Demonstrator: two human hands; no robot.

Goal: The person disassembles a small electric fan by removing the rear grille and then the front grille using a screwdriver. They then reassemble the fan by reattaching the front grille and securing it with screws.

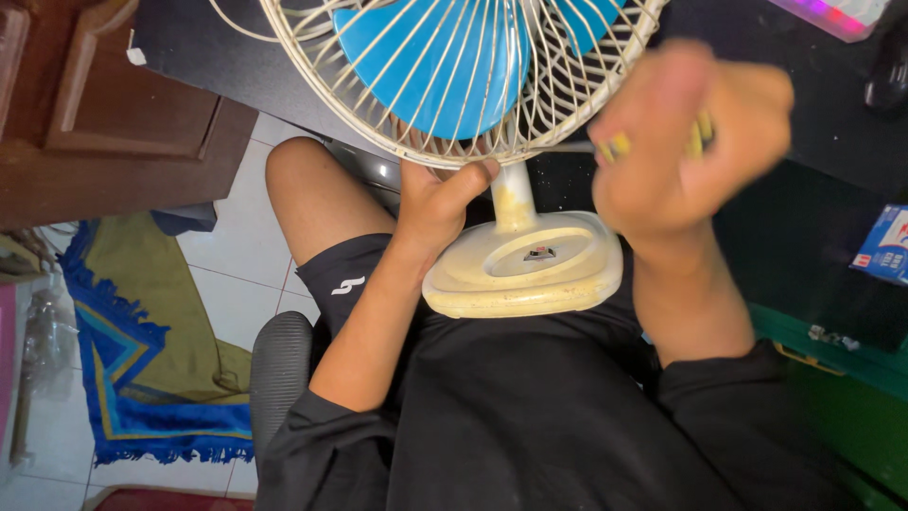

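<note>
Fan (473,76): small table model; cream wire guard, blue blades behind it; tipped toward the person, its guard over the edge of the dark counter (236,57); its base out over the person's lap.
Base (530,270): cream, rounded square, yellowed in patches; underside or top face turned up to the camera, I cannot tell which; a small dark fitting at its centre; a short cream neck joins it to the guard.
Left hand (435,203): clenched around the lower rim of the guard, just beside the neck; thumb laid across the wire; forearm running down to a black sleeve.
Right hand (686,132): blurred; closed in a fist around a tool with a yellow handle (619,145); a thin metal shaft runs from the fist to the guard's lower right rim; the tip itself too blurred to tell.
Person: seated, black shorts and black top; left knee bare above the white tiled floor (246,284); grey chair arm (279,369) beside the thigh.
Surroundings: brown wooden cabinet (113,114) at upper left; blue and olive fringed mat (142,350) on the floor; blue and white box (884,246) on the counter at right; green surface below it.
</note>
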